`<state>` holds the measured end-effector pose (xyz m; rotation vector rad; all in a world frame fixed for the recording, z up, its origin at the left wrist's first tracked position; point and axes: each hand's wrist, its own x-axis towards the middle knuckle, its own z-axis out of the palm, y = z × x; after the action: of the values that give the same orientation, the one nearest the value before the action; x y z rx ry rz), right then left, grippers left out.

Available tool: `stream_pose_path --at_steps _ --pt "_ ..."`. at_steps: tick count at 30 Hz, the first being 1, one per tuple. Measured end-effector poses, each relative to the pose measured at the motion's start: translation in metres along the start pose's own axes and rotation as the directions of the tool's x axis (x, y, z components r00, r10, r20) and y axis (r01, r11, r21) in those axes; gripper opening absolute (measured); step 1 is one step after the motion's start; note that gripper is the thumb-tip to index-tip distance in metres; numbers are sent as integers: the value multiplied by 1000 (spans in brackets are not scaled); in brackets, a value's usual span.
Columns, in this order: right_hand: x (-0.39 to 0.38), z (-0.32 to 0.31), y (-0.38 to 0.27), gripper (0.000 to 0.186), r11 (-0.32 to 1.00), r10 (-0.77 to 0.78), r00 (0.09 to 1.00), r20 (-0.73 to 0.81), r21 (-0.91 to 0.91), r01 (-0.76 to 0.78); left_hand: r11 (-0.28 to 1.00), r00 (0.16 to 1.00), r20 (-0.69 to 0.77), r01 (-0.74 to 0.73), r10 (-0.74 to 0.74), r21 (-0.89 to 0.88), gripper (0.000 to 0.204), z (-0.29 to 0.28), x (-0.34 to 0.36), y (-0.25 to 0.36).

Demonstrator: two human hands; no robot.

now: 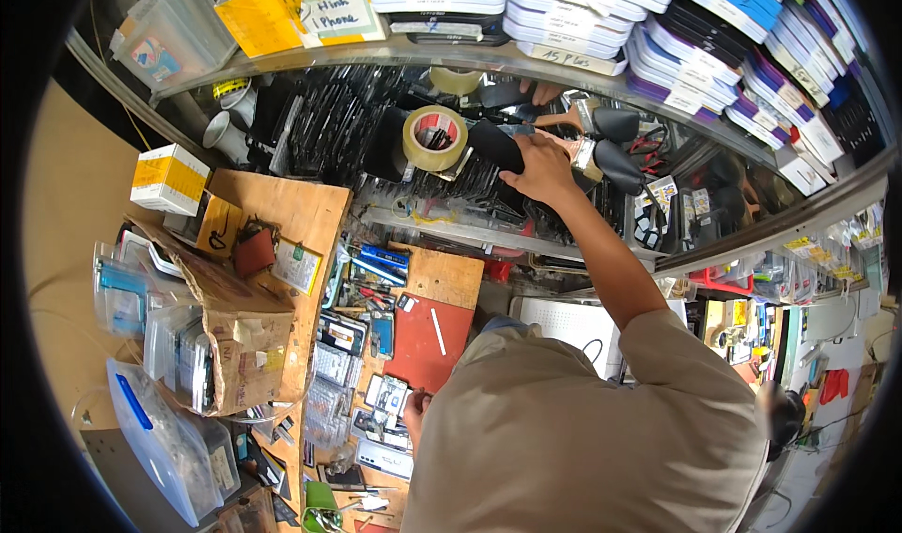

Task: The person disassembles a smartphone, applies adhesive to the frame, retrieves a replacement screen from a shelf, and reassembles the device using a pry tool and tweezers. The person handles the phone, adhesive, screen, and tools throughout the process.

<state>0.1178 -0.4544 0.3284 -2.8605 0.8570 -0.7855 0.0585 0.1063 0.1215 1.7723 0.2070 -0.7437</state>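
Right hand (537, 168) at black item (494, 145) — pinched or merely touched, can't tell. Tape roll (435, 162) toward nine o'clock; best keep fingers clear. Left hand (415, 411) — grip unclear.

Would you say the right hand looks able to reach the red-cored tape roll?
Probably yes: the right hand is close by and the tape roll looks uncovered, though a black object lies between them.

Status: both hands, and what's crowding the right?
Right hand on black object, grip unclear. Left hand beside phone parts, partly hidden. Tape roll close left of black object.
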Motion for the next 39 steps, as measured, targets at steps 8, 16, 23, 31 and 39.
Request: stream_pose_path --at_steps 8,16,23,31,39 --pt "27 4 24 28 961 80 984 158 249 -118 939 938 -73 -342 340 -20 28 -2 28 88" --pt "35 -5 53 14 962 85 954 -287 272 -3 973 978 41 -208 205 102 27 -1 27 96" --pt "-4 -43 22 19 295 284 906 313 871 -394 956 966 66 -255 248 147 26 10 38 82" --pt "-40 -85 -42 20 140 183 881 436 876 -462 940 952 96 -304 292 155 27 5 30 79" --pt "-52 -91 -70 25 120 -74 858 509 858 -499 941 952 107 -300 286 157 29 12 20 86"
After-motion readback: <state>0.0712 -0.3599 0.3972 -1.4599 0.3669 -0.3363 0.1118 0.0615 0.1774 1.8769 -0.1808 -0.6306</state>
